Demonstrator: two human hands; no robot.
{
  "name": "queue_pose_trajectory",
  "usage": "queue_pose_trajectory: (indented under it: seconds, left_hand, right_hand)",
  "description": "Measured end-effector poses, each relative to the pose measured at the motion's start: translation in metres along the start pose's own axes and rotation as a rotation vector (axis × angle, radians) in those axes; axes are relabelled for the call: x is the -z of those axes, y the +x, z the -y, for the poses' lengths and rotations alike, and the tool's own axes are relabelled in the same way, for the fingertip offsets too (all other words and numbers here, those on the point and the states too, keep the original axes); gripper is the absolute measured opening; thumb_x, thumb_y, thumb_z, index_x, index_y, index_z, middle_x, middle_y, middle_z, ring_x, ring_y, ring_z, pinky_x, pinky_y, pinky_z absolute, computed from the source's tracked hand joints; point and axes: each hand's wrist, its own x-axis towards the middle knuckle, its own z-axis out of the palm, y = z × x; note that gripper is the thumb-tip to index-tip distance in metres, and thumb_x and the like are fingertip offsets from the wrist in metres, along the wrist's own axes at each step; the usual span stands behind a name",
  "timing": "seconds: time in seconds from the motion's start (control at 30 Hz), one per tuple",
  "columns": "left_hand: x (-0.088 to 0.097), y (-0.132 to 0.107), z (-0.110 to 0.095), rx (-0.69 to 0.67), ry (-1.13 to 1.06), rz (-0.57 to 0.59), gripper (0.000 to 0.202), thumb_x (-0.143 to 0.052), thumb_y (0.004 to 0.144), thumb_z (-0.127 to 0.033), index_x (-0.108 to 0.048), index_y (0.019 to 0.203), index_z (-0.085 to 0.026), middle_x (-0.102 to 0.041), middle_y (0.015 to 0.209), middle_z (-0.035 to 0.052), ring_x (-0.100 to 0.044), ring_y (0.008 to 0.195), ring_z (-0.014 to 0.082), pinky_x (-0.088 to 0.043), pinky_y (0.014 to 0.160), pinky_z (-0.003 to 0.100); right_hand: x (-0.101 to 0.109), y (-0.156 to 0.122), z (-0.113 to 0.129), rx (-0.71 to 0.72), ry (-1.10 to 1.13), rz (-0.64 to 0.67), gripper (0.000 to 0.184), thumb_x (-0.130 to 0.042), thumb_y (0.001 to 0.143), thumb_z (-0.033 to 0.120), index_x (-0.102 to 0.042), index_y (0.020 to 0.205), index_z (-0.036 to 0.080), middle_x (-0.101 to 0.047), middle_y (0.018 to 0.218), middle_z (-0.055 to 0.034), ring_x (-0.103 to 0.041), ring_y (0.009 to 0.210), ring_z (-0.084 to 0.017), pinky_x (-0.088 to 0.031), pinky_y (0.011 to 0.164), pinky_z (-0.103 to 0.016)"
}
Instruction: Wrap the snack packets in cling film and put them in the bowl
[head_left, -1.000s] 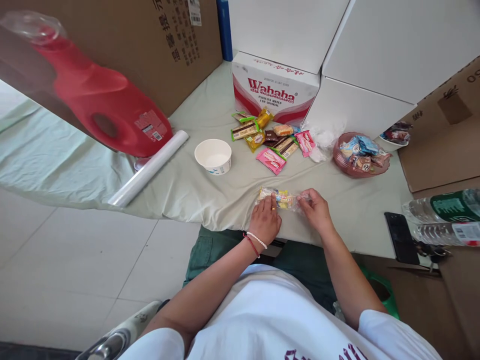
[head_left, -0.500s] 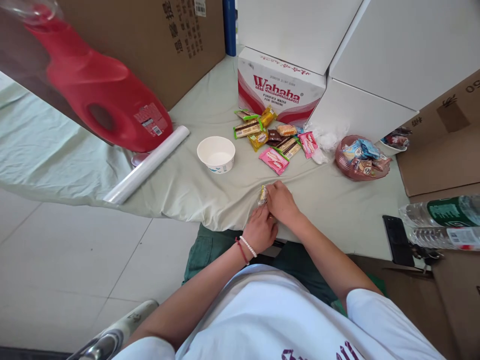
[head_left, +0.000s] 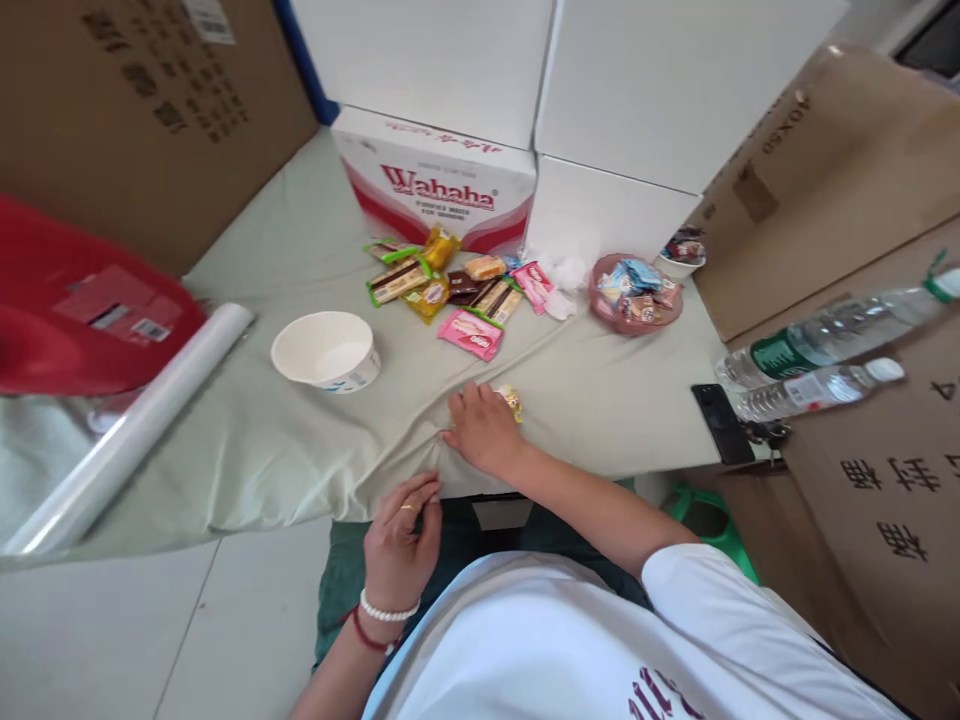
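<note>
A cloth-covered table (head_left: 615, 410) hemmed in by boxes, under soft, even light
Pale tiled floor (head_left: 255, 610) with a thin dark seam shows toward 8 o'clock; plain white boxes (head_left: 652, 90) rise like a wall from 12 to 1, a printed brown carton (head_left: 202, 200) stands at 10, more cardboard (head_left: 840, 180) lines 2 to 4, and a green stool (head_left: 733, 545) (partly hidden) sits near 4

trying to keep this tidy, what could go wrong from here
The pale green tablecloth is creased near the right hand; a snag might tug the white paper bowl along. The yellow packet, partly hidden by that hand, could get swept aside. The roll of plastic film has one end at the tablecloth's front edge, so a bump might send it off.
</note>
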Motion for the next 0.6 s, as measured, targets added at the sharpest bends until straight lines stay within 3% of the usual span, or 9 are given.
queue_pose_trajectory:
  seconds: [0.07, 0.13, 0.27, 0.37, 0.43, 0.5, 0.6]
  left_hand:
    - [0.002, 0.002, 0.003, 0.013, 0.009, -0.006, 0.017, -0.058, 0.093, -0.02, -0.072, 0.102, -0.027, -0.078, 0.11, 0.0047, -0.074, 0.098, 0.0225, -0.059, 0.092, 0.042]
    - [0.003, 0.004, 0.003, 0.019, 0.012, -0.002, 0.016, -0.058, 0.093, -0.023, -0.072, 0.1, -0.027, -0.078, 0.109, 0.0039, -0.075, 0.097, 0.0226, -0.059, 0.091, 0.041]
    - [0.005, 0.009, -0.005, 0.059, 0.026, -0.018, 0.016, -0.056, 0.095, -0.027, -0.071, 0.1, -0.028, -0.077, 0.109, 0.0038, -0.074, 0.098, 0.0229, -0.058, 0.088, 0.041]
    - [0.007, 0.019, -0.015, 0.116, 0.012, -0.067, 0.016, -0.056, 0.097, -0.031, -0.07, 0.103, -0.026, -0.075, 0.111, 0.0055, -0.071, 0.105, 0.0234, -0.055, 0.096, 0.043]
    - [0.006, 0.029, -0.021, 0.16, -0.039, -0.104, 0.019, -0.057, 0.097, -0.036, -0.068, 0.107, -0.024, -0.071, 0.118, 0.008, -0.068, 0.114, 0.0243, -0.052, 0.104, 0.045]
    - [0.004, 0.041, -0.028, 0.23, -0.165, -0.113, 0.03, -0.061, 0.095, -0.044, -0.065, 0.116, -0.023, -0.064, 0.131, 0.0118, -0.061, 0.126, 0.0261, -0.052, 0.106, 0.045]
    - [-0.006, 0.06, -0.039, 0.394, -0.516, 0.04, 0.06, -0.069, 0.087, -0.056, -0.054, 0.137, -0.025, -0.053, 0.148, 0.0147, -0.056, 0.135, 0.0285, -0.055, 0.102, 0.042]
  right_hand:
    - [0.003, 0.002, 0.001, -0.008, -0.013, 0.017, 0.026, -0.053, 0.102, 0.029, -0.063, 0.119, 0.012, -0.061, 0.115, -0.0174, -0.054, 0.107, -0.032, -0.049, 0.086, -0.044]
    - [0.005, 0.001, 0.004, -0.015, -0.022, 0.027, 0.026, -0.044, 0.102, 0.017, -0.064, 0.118, 0.011, -0.062, 0.114, -0.0183, -0.055, 0.106, -0.032, -0.049, 0.083, -0.043]
    - [0.016, -0.005, 0.007, -0.014, -0.002, 0.061, 0.029, -0.043, 0.1, 0.013, -0.066, 0.118, 0.008, -0.065, 0.115, -0.0216, -0.058, 0.107, -0.032, -0.051, 0.082, -0.043]
    - [0.04, -0.018, -0.007, -0.017, 0.129, 0.059, 0.028, -0.047, 0.098, 0.009, -0.069, 0.115, 0.011, -0.069, 0.115, -0.0182, -0.06, 0.109, -0.029, -0.05, 0.091, -0.041]
    - [0.058, -0.032, -0.026, -0.057, 0.36, 0.007, 0.026, -0.052, 0.096, 0.01, -0.07, 0.114, 0.015, -0.073, 0.115, -0.0129, -0.063, 0.109, -0.025, -0.049, 0.098, -0.039]
    - [0.07, -0.047, -0.048, -0.102, 0.728, -0.053, 0.025, -0.056, 0.096, 0.017, -0.07, 0.116, 0.018, -0.075, 0.114, -0.0079, -0.067, 0.105, -0.022, -0.051, 0.096, -0.036]
    - [0.07, -0.064, -0.075, -0.147, 1.296, -0.028, 0.028, -0.068, 0.093, 0.039, -0.072, 0.112, 0.019, -0.077, 0.106, -0.0049, -0.07, 0.095, -0.02, -0.054, 0.088, -0.034]
